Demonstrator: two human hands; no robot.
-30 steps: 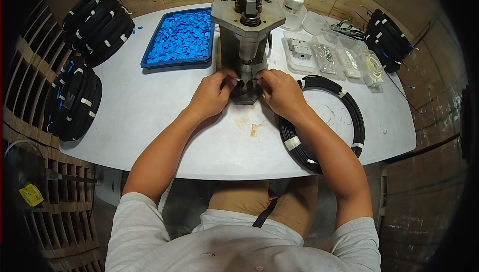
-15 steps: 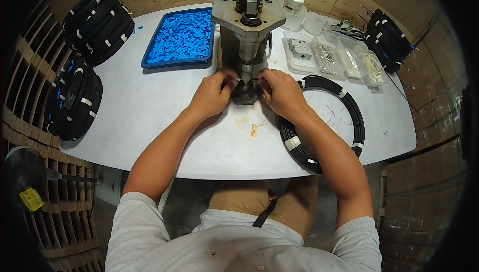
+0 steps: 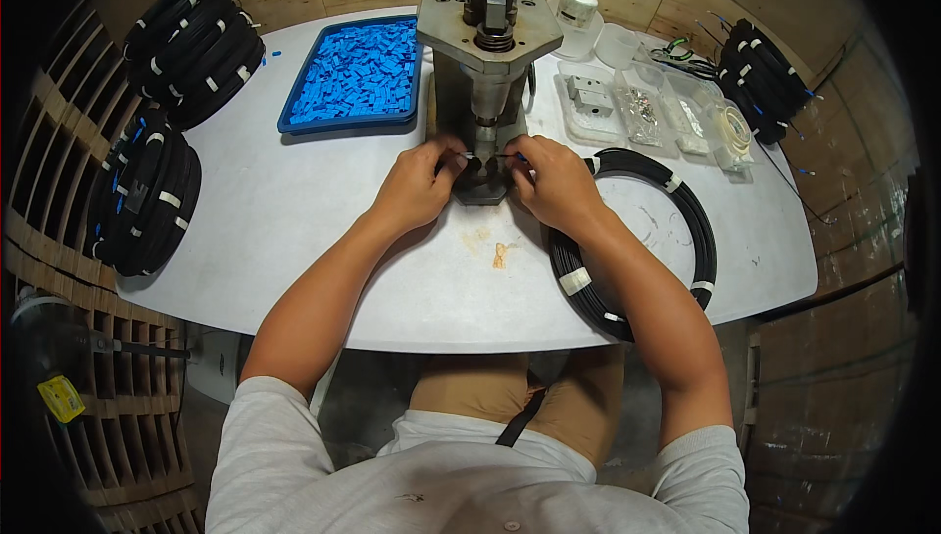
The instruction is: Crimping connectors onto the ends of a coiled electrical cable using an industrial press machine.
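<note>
With our left hand (image 3: pixel 417 183) we pinch a small pale thin piece (image 3: pixel 469 155), our right hand (image 3: pixel 557 179) gripping a thin black cable (image 3: pixel 504 155), beside the grey steel press (image 3: pixel 488 85).

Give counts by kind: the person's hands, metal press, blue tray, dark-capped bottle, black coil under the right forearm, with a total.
Left hand and right hand: 2
Metal press: 1
Blue tray: 1
Dark-capped bottle: 1
Black coil: 1
Total: 6
</note>
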